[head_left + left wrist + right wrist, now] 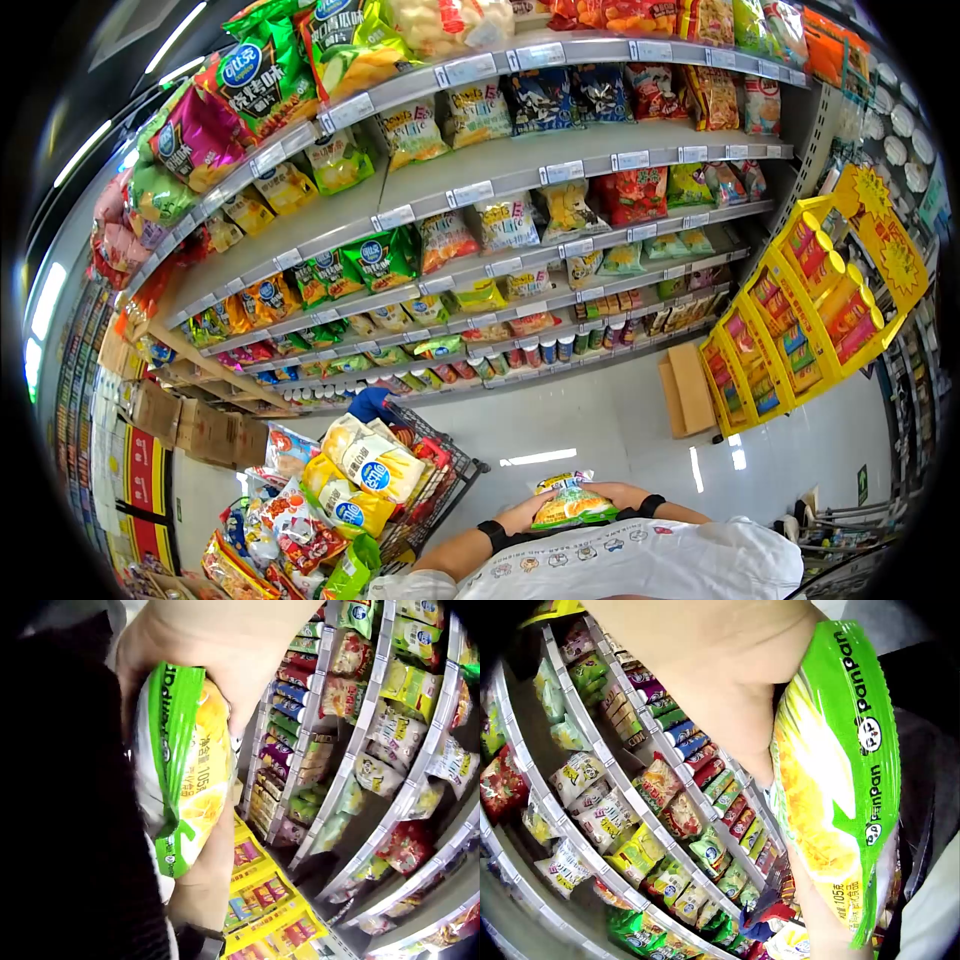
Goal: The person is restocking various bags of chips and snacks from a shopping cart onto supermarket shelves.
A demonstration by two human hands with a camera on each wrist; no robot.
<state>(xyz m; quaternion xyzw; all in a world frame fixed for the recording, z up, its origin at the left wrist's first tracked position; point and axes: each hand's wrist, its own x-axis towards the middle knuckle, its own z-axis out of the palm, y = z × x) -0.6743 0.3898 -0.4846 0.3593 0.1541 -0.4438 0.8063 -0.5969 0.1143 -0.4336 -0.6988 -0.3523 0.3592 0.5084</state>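
Both hands hold a puffed snack bag (572, 506) between them, close in front of the torso. It is yellow and white with a green band lettered "panpan". In the head view the left hand (517, 516) grips one side of the bag and the right hand (622, 496) the other. Up close in the left wrist view, the bag (206, 761) bulges beneath the left hand (217, 641). The right wrist view has the right hand (727, 652) against the bag (817, 802), its green end facing the body. Many fingertips are hidden behind the bag.
A shopping cart (455, 500) heaped with snack bags (365, 460) stands to the left. Long shelves (430, 200) of snacks run across the front. At right are a yellow display rack (790, 330) and a cardboard box (690, 390) on the shiny floor (560, 430).
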